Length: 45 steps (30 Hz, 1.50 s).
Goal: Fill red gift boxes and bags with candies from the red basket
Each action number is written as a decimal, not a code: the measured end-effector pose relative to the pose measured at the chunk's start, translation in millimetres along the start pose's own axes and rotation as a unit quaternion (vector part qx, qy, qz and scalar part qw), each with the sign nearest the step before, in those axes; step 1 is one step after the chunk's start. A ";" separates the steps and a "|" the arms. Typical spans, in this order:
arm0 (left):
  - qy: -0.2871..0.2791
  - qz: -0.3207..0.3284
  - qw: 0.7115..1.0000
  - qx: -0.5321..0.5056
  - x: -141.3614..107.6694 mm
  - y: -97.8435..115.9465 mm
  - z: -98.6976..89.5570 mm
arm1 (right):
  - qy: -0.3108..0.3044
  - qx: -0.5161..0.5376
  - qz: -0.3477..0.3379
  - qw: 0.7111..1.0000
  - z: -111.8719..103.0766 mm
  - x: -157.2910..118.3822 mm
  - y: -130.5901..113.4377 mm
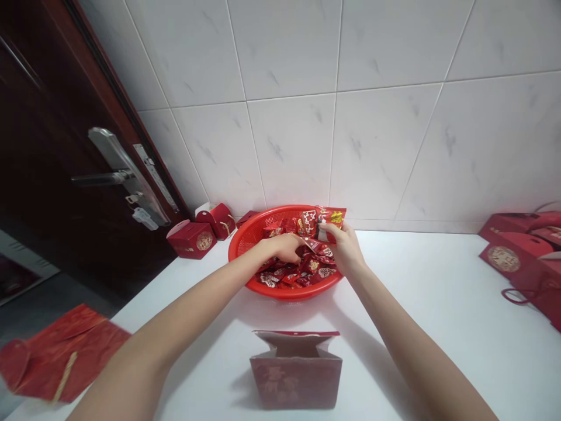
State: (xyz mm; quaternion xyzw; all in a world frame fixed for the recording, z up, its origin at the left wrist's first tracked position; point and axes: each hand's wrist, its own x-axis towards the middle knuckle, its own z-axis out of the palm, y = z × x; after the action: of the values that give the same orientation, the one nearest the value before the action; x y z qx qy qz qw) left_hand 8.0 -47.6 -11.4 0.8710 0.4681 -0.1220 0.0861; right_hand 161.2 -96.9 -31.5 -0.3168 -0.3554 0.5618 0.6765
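A red plastic basket stands on the white table against the wall, holding several small red snack packets. My right hand is closed on a red snack packet with yellow print, above the basket's right rim. Down among the packets is my left hand, its fingers bent and closed; whether they pinch a packet is hidden. Nearer to me, between my forearms, a dark red paper gift box stands upright with its top open.
Small red gift boxes stand at the back left by a dark door with a metal handle. More red boxes are at the right edge. A red bag with a rope handle lies front left. Behind is a tiled wall.
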 end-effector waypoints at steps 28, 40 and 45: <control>-0.066 -0.083 0.994 0.040 16.6 -0.2 -4.0 | -0.003 -0.005 0.002 1.000 1.6 0.2 1.4; -0.019 -0.043 0.998 0.040 32.5 -9.2 16.2 | 0.003 0.001 -0.004 1.000 2.5 0.1 2.6; 0.001 -0.029 1.000 0.006 33.4 -11.8 17.2 | 0.006 0.000 -0.001 1.000 2.9 0.0 1.7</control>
State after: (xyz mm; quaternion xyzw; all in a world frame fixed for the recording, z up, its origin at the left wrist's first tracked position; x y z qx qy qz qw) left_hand 13.7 -19.2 -38.1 0.8579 0.4922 -0.1260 0.0769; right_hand 157.8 -96.6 -31.4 -0.3195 -0.3519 0.5591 0.6794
